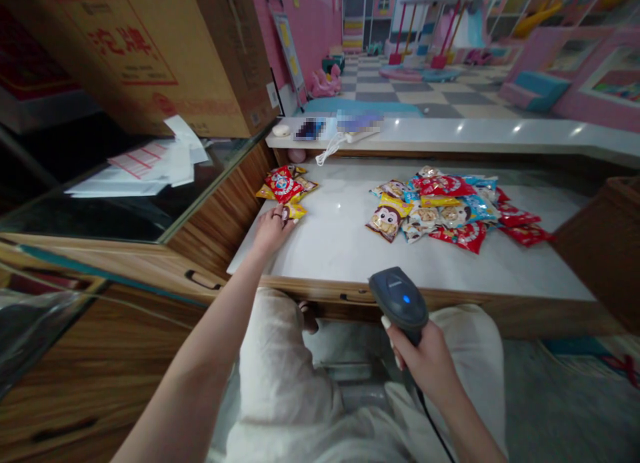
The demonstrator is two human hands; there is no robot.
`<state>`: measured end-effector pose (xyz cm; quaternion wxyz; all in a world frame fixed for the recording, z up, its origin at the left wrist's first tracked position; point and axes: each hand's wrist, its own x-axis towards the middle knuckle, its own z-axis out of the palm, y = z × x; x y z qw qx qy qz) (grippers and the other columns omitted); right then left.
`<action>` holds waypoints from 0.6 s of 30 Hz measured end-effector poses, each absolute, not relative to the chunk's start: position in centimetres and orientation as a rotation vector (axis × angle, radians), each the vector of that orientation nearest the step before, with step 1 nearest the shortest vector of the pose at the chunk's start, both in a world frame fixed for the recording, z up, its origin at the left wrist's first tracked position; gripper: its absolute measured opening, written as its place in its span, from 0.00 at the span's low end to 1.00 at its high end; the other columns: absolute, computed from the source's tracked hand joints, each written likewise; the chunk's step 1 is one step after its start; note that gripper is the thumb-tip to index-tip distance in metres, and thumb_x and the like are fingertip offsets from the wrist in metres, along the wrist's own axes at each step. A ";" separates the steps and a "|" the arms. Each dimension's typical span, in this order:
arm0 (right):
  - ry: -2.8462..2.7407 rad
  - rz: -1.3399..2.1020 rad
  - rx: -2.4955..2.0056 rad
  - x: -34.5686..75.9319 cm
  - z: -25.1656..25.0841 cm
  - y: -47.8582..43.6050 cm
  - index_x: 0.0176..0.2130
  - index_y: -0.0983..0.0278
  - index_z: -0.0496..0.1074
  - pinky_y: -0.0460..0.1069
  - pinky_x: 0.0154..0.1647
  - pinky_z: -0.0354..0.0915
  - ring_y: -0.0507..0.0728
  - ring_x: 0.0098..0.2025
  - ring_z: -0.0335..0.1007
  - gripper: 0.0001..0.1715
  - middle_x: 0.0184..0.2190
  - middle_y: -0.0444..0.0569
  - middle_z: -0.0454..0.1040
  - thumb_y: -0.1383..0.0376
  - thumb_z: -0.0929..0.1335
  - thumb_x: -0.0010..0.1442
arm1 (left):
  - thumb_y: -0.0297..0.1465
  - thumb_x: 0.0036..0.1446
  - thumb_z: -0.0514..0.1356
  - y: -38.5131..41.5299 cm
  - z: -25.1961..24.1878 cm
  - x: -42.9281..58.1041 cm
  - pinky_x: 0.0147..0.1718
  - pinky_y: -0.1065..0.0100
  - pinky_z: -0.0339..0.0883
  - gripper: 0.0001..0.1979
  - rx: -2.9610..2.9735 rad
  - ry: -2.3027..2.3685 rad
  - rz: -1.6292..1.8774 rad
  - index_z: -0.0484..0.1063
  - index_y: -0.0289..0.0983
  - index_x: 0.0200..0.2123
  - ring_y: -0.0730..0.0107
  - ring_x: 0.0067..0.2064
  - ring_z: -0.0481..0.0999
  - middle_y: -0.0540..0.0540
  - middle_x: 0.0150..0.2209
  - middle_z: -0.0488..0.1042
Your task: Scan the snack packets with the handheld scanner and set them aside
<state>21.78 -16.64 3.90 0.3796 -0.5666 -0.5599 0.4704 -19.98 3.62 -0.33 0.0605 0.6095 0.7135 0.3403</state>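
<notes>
My left hand (273, 231) lies on the white counter top (330, 249), its fingertips at the lower edge of a small pile of red and yellow snack packets (284, 189). I cannot tell whether those fingers grip a packet. My right hand (425, 359) is closed around the handle of a dark grey corded barcode scanner (400, 299), held below the counter's near edge. A larger spread of monkey-print, blue and red snack packets (430, 209) lies on the counter to the right, out of reach of both hands' current contact.
A cardboard carton (165, 63) and loose papers (150, 166) rest on a glass-topped cabinet (115, 209) to the left. A raised white ledge (450, 133) holding a cable and blurred items runs behind the counter. A wicker basket (605, 249) stands at right.
</notes>
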 end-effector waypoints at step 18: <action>-1.432 1.164 -1.397 21.0 2.8 -16.9 0.32 0.57 0.74 0.48 0.18 0.62 0.56 0.15 0.66 0.17 0.15 0.40 0.69 0.49 0.75 0.64 | 0.55 0.79 0.54 -1.5 1.6 -2.7 0.63 0.46 0.82 0.39 0.440 0.710 1.263 0.66 0.36 0.79 0.43 0.61 0.88 0.31 0.65 0.84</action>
